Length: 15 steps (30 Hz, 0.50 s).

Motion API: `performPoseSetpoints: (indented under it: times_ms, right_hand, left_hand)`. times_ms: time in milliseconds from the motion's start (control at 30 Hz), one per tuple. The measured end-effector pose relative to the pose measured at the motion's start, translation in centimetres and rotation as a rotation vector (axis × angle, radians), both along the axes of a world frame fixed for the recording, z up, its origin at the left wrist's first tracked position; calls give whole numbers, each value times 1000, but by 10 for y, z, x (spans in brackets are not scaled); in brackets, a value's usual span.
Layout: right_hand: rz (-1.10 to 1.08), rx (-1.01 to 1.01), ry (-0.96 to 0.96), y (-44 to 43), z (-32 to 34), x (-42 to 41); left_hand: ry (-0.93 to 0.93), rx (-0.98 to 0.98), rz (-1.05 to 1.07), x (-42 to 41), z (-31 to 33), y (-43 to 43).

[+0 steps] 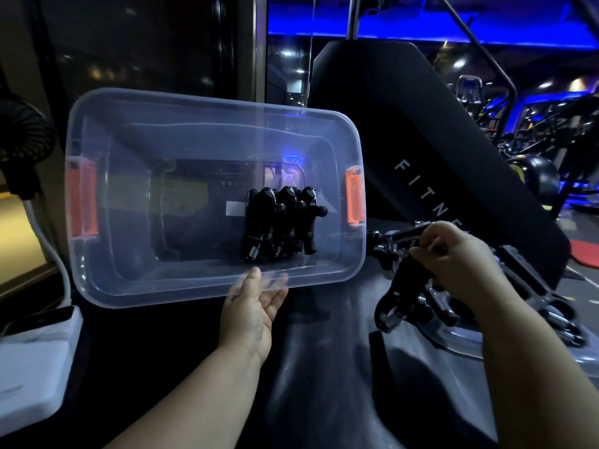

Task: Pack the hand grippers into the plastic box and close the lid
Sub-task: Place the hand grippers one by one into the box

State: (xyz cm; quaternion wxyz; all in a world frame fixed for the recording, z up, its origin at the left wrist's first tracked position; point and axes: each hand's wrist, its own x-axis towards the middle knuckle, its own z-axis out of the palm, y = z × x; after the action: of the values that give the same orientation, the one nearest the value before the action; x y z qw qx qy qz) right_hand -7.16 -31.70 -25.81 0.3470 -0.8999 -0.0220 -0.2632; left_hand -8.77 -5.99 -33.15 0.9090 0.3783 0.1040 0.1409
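Note:
A clear plastic box (107, 273) with orange latches at both ends lies open on a dark seat. Three black hand grippers (280, 222) with steel springs lie side by side in its right half. My left hand (256, 303) is flat, palm up, with its fingertips against the box's near rim. To the right of the box, my right hand (460, 257) grips another black hand gripper (402, 293) by its top, and it hangs down with its spring at the lower end. More hand grippers (385, 244) lie in a pile behind it.
A black padded backrest (421, 140) of a gym machine rises behind the box. A white flat object (32, 367), perhaps the lid, lies at the lower left. Gym machines stand under blue light at the far right. A dark fan (22, 137) is at the left edge.

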Motion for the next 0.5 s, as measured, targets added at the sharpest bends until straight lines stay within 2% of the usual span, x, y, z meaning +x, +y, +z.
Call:
performPoseSetpoints:
  times_ms: [167,333,500]
  right_hand:
    - [78,-172,63,16,0,-5]
    - [110,-103,61,23,6,-10]
    - [236,-73,222,30,11,-18]
  left_hand:
    - [3,4,-1,0,-2,0]
    - [20,7,-2,-2,-1,-1]
    - [20,13,-1,-2,-1,0]
